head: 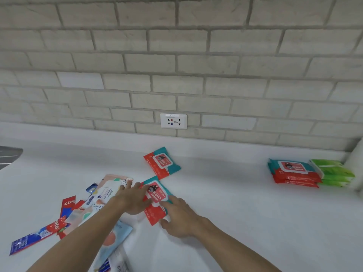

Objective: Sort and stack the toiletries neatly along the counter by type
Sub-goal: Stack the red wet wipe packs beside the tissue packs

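Observation:
A red and teal wipes pack [156, 201] lies on the white counter [235, 213] in front of me. My left hand [133, 199] rests on its left side with fingers stretched over it. My right hand [178, 216] grips its right and near edge, thumb at the lower corner. A second matching wipes pack [162, 162] lies just behind. At the far right stands a stack of the same red and teal packs [293, 173], with a stack of green packs [335, 172] beside it.
A loose heap sits at the left: red toothpaste boxes [67, 205], a blue toothpaste tube [29, 242], pastel patterned packs [110, 189] and a light blue pack [115, 238]. A brick wall with a socket [173, 121] backs the counter. A white roll [356, 165] stands far right.

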The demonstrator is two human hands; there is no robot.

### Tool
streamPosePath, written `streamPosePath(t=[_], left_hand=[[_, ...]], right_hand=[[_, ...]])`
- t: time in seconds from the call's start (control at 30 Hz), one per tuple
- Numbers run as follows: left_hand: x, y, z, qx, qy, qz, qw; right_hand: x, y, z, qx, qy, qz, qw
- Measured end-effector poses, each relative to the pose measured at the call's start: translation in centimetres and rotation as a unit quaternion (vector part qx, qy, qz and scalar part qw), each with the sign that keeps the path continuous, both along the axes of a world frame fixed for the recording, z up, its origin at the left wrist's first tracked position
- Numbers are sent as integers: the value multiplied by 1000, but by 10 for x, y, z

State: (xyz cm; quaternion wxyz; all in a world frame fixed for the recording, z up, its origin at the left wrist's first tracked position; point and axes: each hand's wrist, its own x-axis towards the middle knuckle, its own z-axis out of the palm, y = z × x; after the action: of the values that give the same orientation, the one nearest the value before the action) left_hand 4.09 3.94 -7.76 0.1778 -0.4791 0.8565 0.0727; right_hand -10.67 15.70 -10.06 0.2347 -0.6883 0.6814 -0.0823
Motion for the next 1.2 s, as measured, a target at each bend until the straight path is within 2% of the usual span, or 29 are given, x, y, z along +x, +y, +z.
streamPosePath(t=[0.17,0.57,0.73,0.87,1.1,1.2], left_hand=[[-2,-11,-6,38,16,18,999],[-8,-35,-20,76,118,78,987],[-9,-39,-21,139,236,126,953],[-12,-37,-14,166,292,173,926],[-15,-36,5,144,306,230,912],[-16,-39,13,158,297,223,915]], right_hand=[[14,-6,-14,9,41,-8,999],[14,-6,-22,43,121,7,992],[13,-3,-22,54,133,11,990],[14,-3,-24,55,144,11,988],[13,1,-29,47,143,16,988],[11,4,-26,56,136,21,989]])
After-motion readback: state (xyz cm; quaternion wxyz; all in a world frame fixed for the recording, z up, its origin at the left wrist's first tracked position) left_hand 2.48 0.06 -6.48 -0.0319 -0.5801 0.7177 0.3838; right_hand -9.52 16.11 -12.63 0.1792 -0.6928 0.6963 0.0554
